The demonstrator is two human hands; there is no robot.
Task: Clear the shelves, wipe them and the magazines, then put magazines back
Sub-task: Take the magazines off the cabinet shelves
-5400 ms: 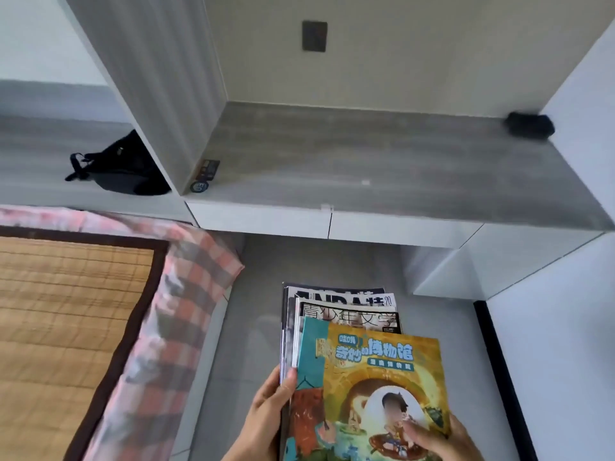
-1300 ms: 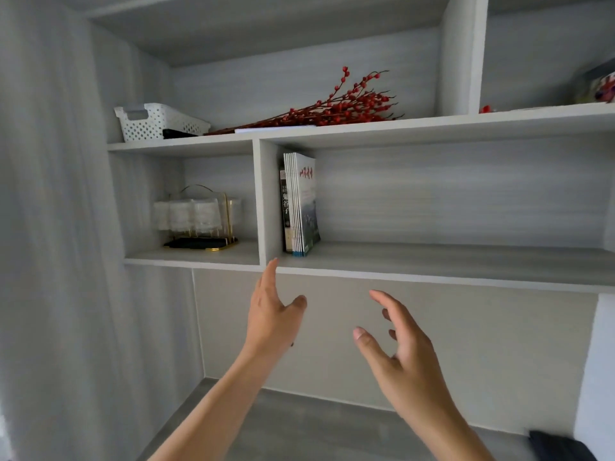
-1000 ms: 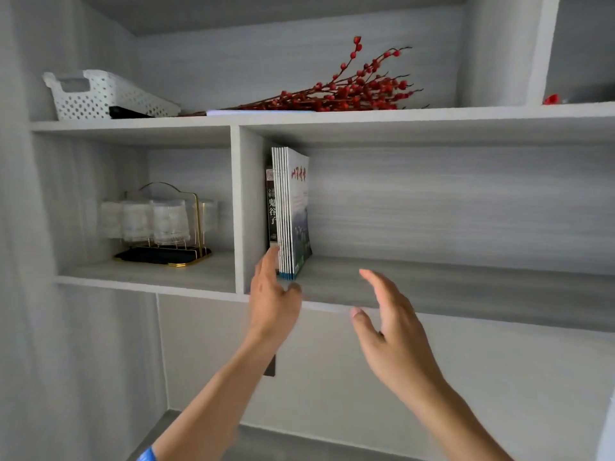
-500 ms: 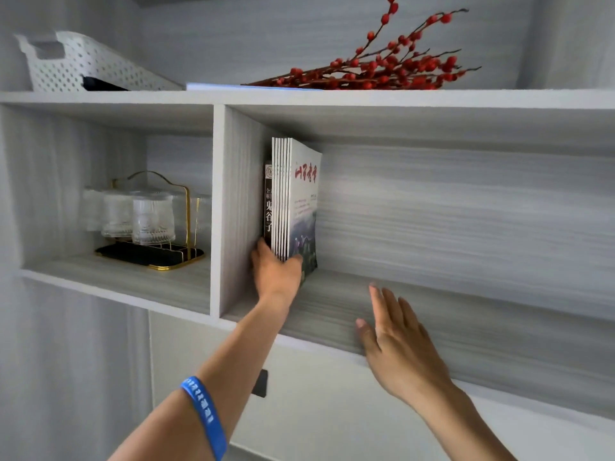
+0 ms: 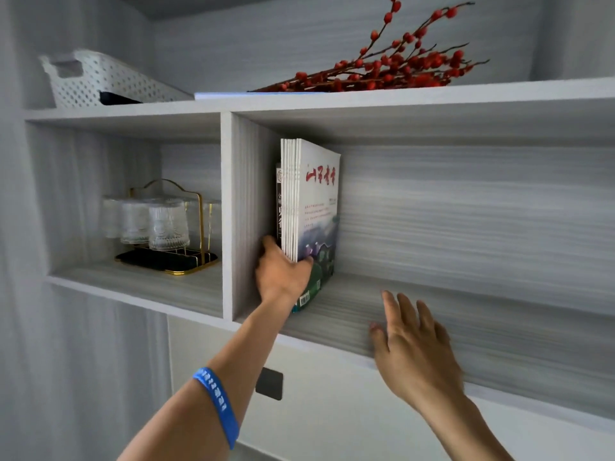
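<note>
A small stack of magazines (image 5: 317, 201) stands upright at the left end of the wide grey shelf (image 5: 466, 327), against the vertical divider (image 5: 229, 211). The front cover is white with red characters. My left hand (image 5: 281, 272) is closed around the lower front edge of the stack, fingers on its left side and thumb on the cover. My right hand (image 5: 409, 341) hovers open over the shelf's front edge, to the right of the magazines, holding nothing.
The left compartment holds glass cups (image 5: 156, 221) on a gold-framed black tray (image 5: 166, 261). On the shelf above lie a white perforated basket (image 5: 103, 79) and red berry branches (image 5: 382, 69). A dark wall plate (image 5: 269, 383) sits below the shelf.
My view rose from a stack of magazines held over the floor to the shelves. My left hand reached in and closed on the standing magazines; my right hand came up near the shelf edge.
</note>
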